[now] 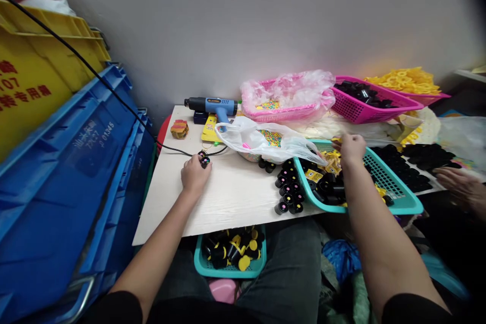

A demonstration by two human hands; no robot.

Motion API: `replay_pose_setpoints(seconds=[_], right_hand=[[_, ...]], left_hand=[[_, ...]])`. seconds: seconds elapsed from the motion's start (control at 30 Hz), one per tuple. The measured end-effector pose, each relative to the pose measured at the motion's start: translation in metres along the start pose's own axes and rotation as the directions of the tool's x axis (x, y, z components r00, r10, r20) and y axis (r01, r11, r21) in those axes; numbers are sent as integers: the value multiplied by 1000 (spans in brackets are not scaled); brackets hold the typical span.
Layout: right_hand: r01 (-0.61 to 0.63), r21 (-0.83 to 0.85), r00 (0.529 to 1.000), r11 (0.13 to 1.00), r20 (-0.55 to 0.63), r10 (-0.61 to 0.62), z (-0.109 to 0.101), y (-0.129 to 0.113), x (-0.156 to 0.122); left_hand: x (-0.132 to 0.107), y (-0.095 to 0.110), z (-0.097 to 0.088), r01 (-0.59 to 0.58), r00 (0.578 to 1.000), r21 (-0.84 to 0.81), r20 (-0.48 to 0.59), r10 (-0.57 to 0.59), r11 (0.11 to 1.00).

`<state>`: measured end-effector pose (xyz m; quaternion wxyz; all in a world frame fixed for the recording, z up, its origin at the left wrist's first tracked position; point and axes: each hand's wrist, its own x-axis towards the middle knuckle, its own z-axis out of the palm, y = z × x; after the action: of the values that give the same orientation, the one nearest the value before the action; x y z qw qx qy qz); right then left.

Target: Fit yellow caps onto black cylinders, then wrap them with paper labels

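On the left side of the white table, my left hand (194, 176) is closed around a small black cylinder (205, 161) with a coloured dot on its end. A second dark piece shows just beyond its fingertips, near a black cable. My right hand (353, 149) is raised over the teal basket (408, 205), its fingers pinched together; a bit of yellow shows at the fingertips, too small to name. Inside that basket lie black cylinders (332, 187) and yellow printed pieces (314, 175). Several black cylinders with pink or yellow dots (288, 197) stand left of the basket.
A blue heat gun (218, 106) lies at the back, near a burger-shaped toy (179, 129). A white plastic bag (266, 139) holds coloured beads. Pink baskets (375, 111) stand behind. Another person's hand (461, 187) is at right. A lower teal basket (230, 272) sits by my lap.
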<state>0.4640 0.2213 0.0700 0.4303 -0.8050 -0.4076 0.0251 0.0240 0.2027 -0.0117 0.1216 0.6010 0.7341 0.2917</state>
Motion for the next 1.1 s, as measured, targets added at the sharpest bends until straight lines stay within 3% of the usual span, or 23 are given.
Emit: replay_pose_setpoints(seconds=[0.1,0.13,0.17,0.2,0.27,0.33,0.37,0.4,0.43,0.53,0.6,0.67,0.77,0.93,1.1], right_hand=[[19,336,999,942,20,-28,-25,-22,-39],[-2,563,998,826,50,-31,-30,-30,-62],[-87,756,985,649,164,-59,-33,-38,-89],[-227,833,941,505,322,-108,-33,-46,-118],[-533,754,761,384,625,-172,-26,-59,-181],[-732,571,546,372,818,-181,-10,-68,-237],[-773,505,474,384,862,-178,-2,-71,-261],[-777,476,453,411,877,-160,6,-72,-280],[-747,483,479,456,867,-134,13,-73,-295],[-494,571,690,656,716,-104,25,-73,-321],[-328,598,757,731,630,-175,25,-74,-328],[-258,640,760,724,597,-257,23,-76,-332],[-266,691,734,672,597,-323,21,-81,-336],[-273,719,761,639,568,-313,21,-88,-346],[-286,740,789,609,543,-289,22,-92,-353]], left_hand=[[-25,-1,-16,-80,995,-106,50,86,991],[-38,-2,-21,-112,989,-156,81,126,981],[-53,-3,-26,-138,977,-235,127,171,962],[-69,-4,-31,-146,957,-344,187,220,928],[-102,-6,-37,-69,889,-591,330,318,804],[-132,-8,-41,67,806,-741,435,401,669],[-145,-8,-42,111,776,-765,465,425,634],[-155,-8,-43,133,762,-777,477,438,616],[-163,-8,-44,140,760,-783,477,442,606],[-177,-8,-46,153,777,-795,463,425,587],[-179,-8,-45,156,779,-803,458,428,576],[-180,-8,-45,130,768,-805,451,454,579],[-179,-9,-47,43,758,-798,418,500,602],[-181,-5,-57,-94,756,-772,356,550,629],[-183,-3,-63,-87,760,-776,354,545,625]])
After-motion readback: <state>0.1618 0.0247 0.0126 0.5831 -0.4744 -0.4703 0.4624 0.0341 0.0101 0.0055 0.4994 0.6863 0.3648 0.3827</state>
